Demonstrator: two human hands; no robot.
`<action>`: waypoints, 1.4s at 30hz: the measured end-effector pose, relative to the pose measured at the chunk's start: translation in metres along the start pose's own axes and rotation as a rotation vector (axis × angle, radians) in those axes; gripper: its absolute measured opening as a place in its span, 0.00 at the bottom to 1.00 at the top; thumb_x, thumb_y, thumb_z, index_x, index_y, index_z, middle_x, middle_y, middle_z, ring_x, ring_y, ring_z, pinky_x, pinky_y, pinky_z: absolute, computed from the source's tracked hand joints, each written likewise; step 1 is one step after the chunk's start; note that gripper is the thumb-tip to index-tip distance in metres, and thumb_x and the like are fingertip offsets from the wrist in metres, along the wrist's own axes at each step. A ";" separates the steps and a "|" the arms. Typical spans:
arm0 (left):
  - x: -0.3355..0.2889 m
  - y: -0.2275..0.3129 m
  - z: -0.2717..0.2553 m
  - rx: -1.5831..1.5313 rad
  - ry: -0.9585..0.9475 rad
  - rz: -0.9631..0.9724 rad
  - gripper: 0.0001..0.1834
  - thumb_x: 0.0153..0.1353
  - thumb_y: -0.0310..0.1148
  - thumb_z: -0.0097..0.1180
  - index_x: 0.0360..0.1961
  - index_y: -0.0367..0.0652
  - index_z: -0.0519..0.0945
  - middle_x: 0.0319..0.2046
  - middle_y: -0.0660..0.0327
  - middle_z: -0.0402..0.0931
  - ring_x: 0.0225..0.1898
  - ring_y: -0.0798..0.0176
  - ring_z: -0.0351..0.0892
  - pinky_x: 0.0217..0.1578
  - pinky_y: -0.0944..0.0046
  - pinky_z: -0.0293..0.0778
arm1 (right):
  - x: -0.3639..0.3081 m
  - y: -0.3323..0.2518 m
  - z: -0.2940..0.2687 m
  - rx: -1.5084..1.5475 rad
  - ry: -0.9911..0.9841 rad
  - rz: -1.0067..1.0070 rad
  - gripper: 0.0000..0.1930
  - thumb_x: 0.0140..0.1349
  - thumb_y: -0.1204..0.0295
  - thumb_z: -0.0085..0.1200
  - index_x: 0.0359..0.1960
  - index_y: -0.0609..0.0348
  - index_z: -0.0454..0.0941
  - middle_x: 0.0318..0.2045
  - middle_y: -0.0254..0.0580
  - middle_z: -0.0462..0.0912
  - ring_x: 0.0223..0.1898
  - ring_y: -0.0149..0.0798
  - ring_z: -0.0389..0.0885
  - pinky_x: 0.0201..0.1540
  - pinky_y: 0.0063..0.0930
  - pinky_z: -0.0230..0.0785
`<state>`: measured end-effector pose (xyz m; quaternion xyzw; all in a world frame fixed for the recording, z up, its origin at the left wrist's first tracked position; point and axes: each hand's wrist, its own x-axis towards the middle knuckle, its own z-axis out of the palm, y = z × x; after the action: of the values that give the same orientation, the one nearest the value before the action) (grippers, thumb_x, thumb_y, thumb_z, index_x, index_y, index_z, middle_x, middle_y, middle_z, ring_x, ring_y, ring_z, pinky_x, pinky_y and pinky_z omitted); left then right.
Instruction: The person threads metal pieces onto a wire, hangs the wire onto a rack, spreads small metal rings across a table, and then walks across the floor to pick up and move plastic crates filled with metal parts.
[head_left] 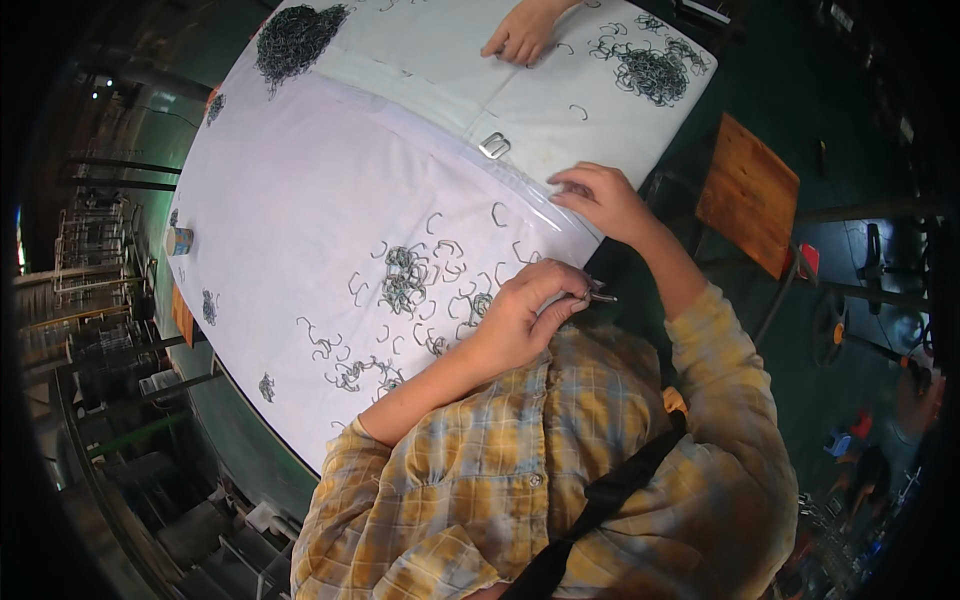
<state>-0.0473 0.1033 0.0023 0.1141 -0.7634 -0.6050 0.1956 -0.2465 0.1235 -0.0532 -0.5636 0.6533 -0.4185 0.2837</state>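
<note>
My left hand (530,308) is closed, thumb against fingers, at the near right edge of the white-covered table. Small shiny metal pieces (602,295) stick out from its fingertips; their exact kind is hard to make out. My right hand (603,200) hovers by the table's right edge, thumb and fingers apart, with nothing visible in it. Left of my left hand lie loose dark C-shaped wire hooks (450,268) and a denser heap of them (403,282). Beyond my right hand, a flat silver metal buckle-like piece (494,146) rests on the cover.
Another person's hand (524,34) touches the far side of the table. Big hook piles stand at the far left (293,45) and far right (655,76). A small cup-like container (179,241) is at the left edge. A wooden stool (748,195) stands right of the table.
</note>
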 end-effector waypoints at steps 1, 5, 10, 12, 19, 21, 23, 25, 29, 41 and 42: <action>0.002 -0.001 0.001 0.007 -0.027 0.014 0.06 0.53 0.18 0.52 0.32 0.36 0.72 0.33 0.55 0.74 0.38 0.59 0.74 0.41 0.64 0.68 | 0.019 0.007 0.012 -0.103 0.044 -0.068 0.15 0.49 0.72 0.58 0.40 0.63 0.75 0.32 0.43 0.76 0.33 0.39 0.76 0.37 0.29 0.68; 0.004 0.003 0.003 0.057 -0.038 0.051 0.06 0.52 0.17 0.52 0.31 0.36 0.72 0.32 0.55 0.73 0.38 0.57 0.74 0.40 0.64 0.68 | 0.090 0.034 0.068 -0.393 0.084 -0.205 0.19 0.50 0.73 0.56 0.45 0.62 0.71 0.42 0.45 0.71 0.45 0.43 0.71 0.46 0.36 0.64; -0.002 0.006 0.004 0.059 -0.011 0.008 0.07 0.52 0.17 0.52 0.32 0.36 0.71 0.31 0.56 0.72 0.37 0.57 0.73 0.40 0.65 0.68 | 0.112 0.016 0.065 -0.401 -0.026 -0.042 0.13 0.48 0.77 0.56 0.37 0.63 0.72 0.31 0.41 0.76 0.34 0.45 0.75 0.39 0.32 0.68; -0.004 0.005 0.006 0.049 0.021 -0.021 0.06 0.52 0.17 0.51 0.32 0.36 0.71 0.31 0.56 0.73 0.37 0.59 0.73 0.40 0.66 0.68 | 0.100 -0.002 0.043 -0.298 -0.100 0.122 0.11 0.48 0.78 0.56 0.34 0.64 0.71 0.26 0.39 0.76 0.30 0.42 0.76 0.36 0.29 0.69; -0.005 -0.002 0.016 -0.021 0.191 -0.157 0.04 0.57 0.23 0.51 0.34 0.36 0.71 0.31 0.60 0.74 0.35 0.69 0.72 0.39 0.70 0.67 | -0.015 -0.047 -0.015 0.675 -0.122 0.152 0.10 0.51 0.81 0.56 0.31 0.61 0.68 0.25 0.35 0.77 0.29 0.22 0.73 0.33 0.16 0.65; -0.002 -0.003 0.020 -0.045 0.219 -0.168 0.04 0.56 0.22 0.51 0.34 0.35 0.71 0.30 0.59 0.74 0.34 0.69 0.72 0.38 0.70 0.68 | -0.036 -0.048 -0.018 0.684 -0.042 0.155 0.09 0.51 0.80 0.56 0.31 0.62 0.68 0.25 0.35 0.77 0.29 0.22 0.74 0.33 0.16 0.65; -0.004 -0.005 0.021 -0.069 0.252 -0.191 0.04 0.58 0.25 0.51 0.33 0.36 0.71 0.31 0.63 0.74 0.34 0.72 0.71 0.38 0.72 0.67 | -0.051 -0.053 -0.020 0.672 0.035 0.156 0.09 0.51 0.80 0.57 0.31 0.63 0.68 0.24 0.35 0.77 0.29 0.22 0.74 0.31 0.15 0.65; -0.004 -0.006 0.024 -0.095 0.266 -0.206 0.04 0.58 0.24 0.52 0.33 0.36 0.72 0.30 0.63 0.74 0.34 0.72 0.71 0.37 0.72 0.68 | -0.062 -0.055 -0.019 0.634 0.053 0.169 0.09 0.51 0.81 0.57 0.31 0.63 0.69 0.25 0.35 0.77 0.29 0.21 0.74 0.31 0.15 0.65; -0.008 0.002 0.029 -0.201 0.290 -0.305 0.04 0.56 0.24 0.53 0.33 0.35 0.73 0.27 0.62 0.75 0.32 0.73 0.72 0.35 0.72 0.69 | -0.082 -0.065 -0.009 0.602 0.165 0.145 0.10 0.50 0.84 0.56 0.31 0.64 0.68 0.27 0.37 0.78 0.31 0.23 0.75 0.32 0.15 0.67; -0.070 -0.016 0.009 0.071 0.426 -0.084 0.17 0.50 0.29 0.59 0.41 0.37 0.72 0.40 0.54 0.73 0.42 0.59 0.73 0.42 0.64 0.68 | -0.120 -0.064 0.002 0.496 0.280 -0.007 0.10 0.54 0.84 0.51 0.34 0.62 0.64 0.33 0.47 0.75 0.40 0.41 0.76 0.47 0.31 0.67; -0.085 -0.021 0.000 0.306 0.507 -0.026 0.18 0.49 0.29 0.60 0.42 0.37 0.72 0.43 0.52 0.72 0.45 0.55 0.72 0.45 0.63 0.67 | -0.123 -0.061 -0.001 0.478 0.335 0.008 0.10 0.54 0.83 0.52 0.34 0.62 0.64 0.33 0.47 0.75 0.40 0.42 0.76 0.48 0.32 0.66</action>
<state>0.0273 0.1329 -0.0314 0.2995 -0.7710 -0.4375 0.3529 -0.1918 0.2424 -0.0122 -0.4013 0.5763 -0.6465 0.2982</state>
